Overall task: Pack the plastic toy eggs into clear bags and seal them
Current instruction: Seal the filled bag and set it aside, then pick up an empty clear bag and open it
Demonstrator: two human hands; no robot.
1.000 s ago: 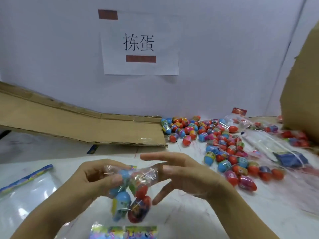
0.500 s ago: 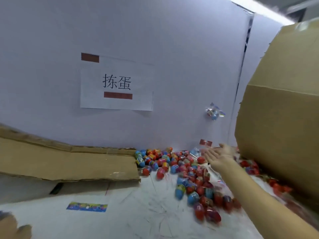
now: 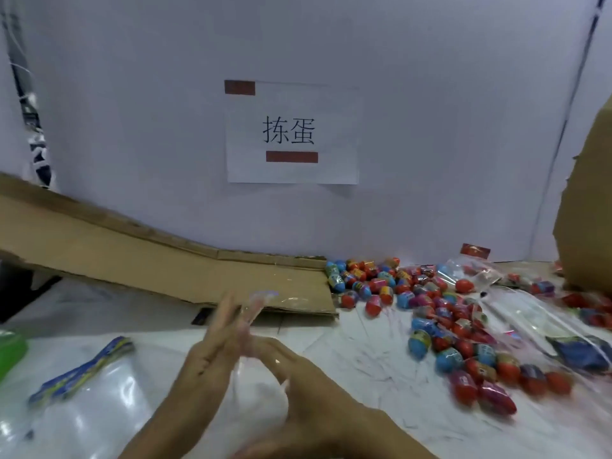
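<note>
A new, empty clear bag (image 3: 256,389) hangs between my two hands low in the middle of the view. My left hand (image 3: 212,349) holds it with fingers stretched upward along its top edge. From the right, my right hand (image 3: 301,379) pinches the bag with curled fingers. Motion blur hides the exact finger contact. A pile of red, blue and pink plastic toy eggs (image 3: 430,309) lies on the white table (image 3: 364,376) to the right, apart from both hands.
A stack of clear bags with blue header cards (image 3: 82,389) lies at the left. A flat cardboard sheet (image 3: 165,266) leans along the back wall. A tall cardboard box (image 3: 589,210) stands at the right, with loose plastic wrapping (image 3: 530,313) in front of it.
A second ago both hands held a bag filled with eggs. My right hand then tossed it toward the box at the right. Both hands now hold an empty bag.
</note>
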